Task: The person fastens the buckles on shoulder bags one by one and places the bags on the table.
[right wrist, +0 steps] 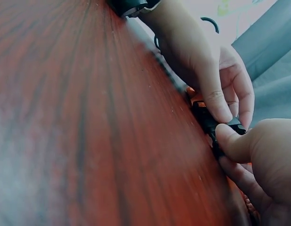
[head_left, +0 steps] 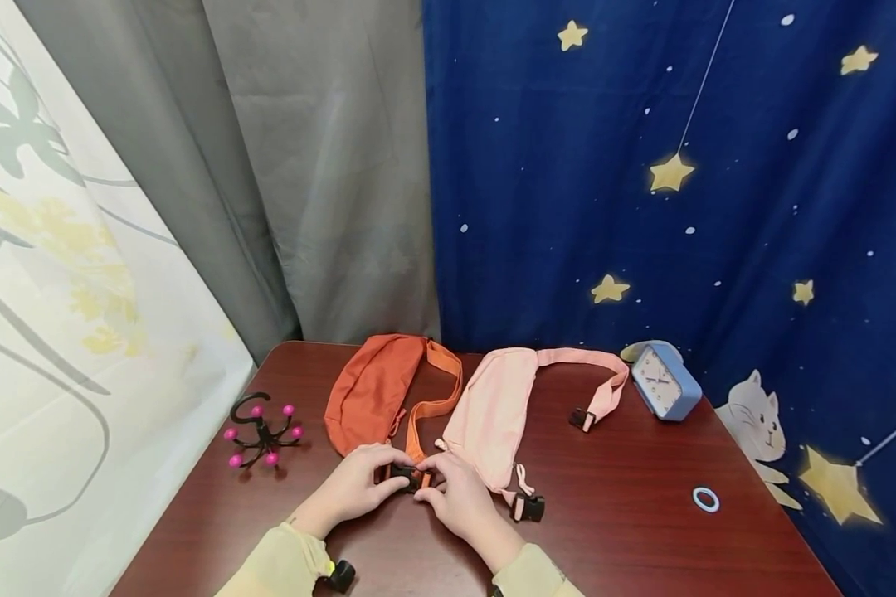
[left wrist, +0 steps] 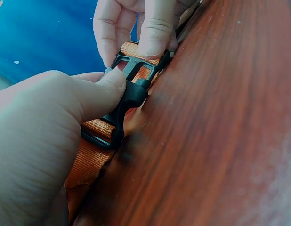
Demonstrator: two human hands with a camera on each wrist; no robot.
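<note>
On the table, an orange waist bag point(head_left: 373, 394) lies with its strap point(head_left: 448, 358) looped to the right. My left hand point(head_left: 360, 482) pinches one half of its black side-release buckle point(left wrist: 129, 96), thumb on top. The other half, threaded with orange webbing point(left wrist: 136, 49), is pinched by my right hand point(head_left: 459, 497). Both halves are in line and meet, the pronged half at the mouth of the socket half. Close beyond the right hand is a pink waist bag point(head_left: 493, 410), its black buckle halves point(head_left: 528, 507) apart.
A black hook rack with pink tips point(head_left: 263, 435) stands at the left. At the right are a blue clock point(head_left: 668, 381) and a light blue ring point(head_left: 705, 499). Grey and blue curtains point(head_left: 328, 166) hang behind the dark red table point(head_left: 627, 531).
</note>
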